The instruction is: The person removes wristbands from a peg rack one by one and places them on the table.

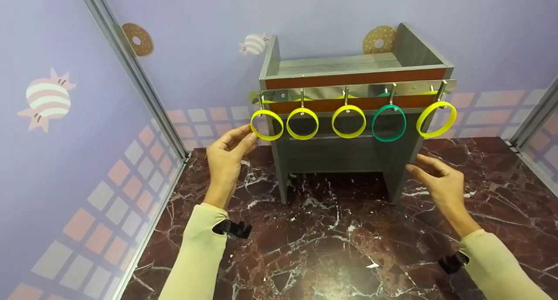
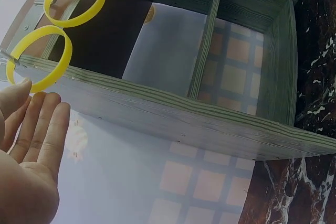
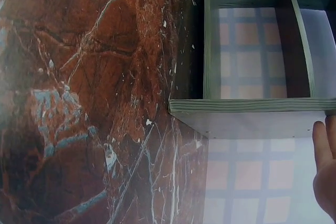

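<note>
My left hand (image 1: 226, 156) pinches the lower left edge of a yellow ring (image 1: 267, 138) between thumb and fingers. This ring hangs around the leftmost hook (image 1: 261, 101) of a metal hook rail (image 1: 322, 93). In the left wrist view the thumb tip lies at the ring (image 2: 62, 69), the other fingers extended behind. To its right hang two yellow rings, a green ring (image 1: 389, 140) and one more yellow ring (image 1: 454, 117), each on its own hook. My right hand (image 1: 442, 184) touches the outer right side of a grey wooden shelf (image 1: 399, 169), fingers nearly straight, holding no ring.
The rail spans the shelf's front, below its open top tray (image 1: 335, 65). The shelf stands on a dark red marbled tabletop (image 1: 314, 256). Behind is a purple patterned wall (image 1: 196, 64), and a metal frame post (image 1: 144, 77) rises at left.
</note>
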Available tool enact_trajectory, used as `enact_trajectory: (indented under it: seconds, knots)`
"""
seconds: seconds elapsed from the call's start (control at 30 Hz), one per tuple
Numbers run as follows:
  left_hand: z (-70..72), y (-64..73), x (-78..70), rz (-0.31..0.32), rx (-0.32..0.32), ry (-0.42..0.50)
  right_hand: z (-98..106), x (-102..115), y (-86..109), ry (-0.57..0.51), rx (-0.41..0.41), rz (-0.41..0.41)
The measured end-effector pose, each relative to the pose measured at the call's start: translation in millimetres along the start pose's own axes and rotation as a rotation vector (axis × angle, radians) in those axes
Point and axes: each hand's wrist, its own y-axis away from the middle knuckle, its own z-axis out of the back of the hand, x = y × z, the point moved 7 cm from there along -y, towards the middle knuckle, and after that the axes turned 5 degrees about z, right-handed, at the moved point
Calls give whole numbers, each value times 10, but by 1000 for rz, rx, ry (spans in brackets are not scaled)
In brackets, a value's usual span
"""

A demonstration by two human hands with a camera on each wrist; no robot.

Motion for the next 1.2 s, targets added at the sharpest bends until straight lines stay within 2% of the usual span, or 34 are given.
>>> enact_trajectory:
  seconds: [0.13, 0.53, 0.9, 1.2]
  knots:
    - [-18, -7, 4, 13, -10, 0, -15, 19, 0, 5, -26, 20]
    - [-38, -25, -28, 0, -32, 11, -64, 83, 5, -17, -86, 79]
    - [-46, -13, -168, -38, -44, 63, -113, 109, 26, -39, -118, 116]
    - [-52, 31, -283, -61, -37, 110, -119, 129, 49, 31, -156, 132]
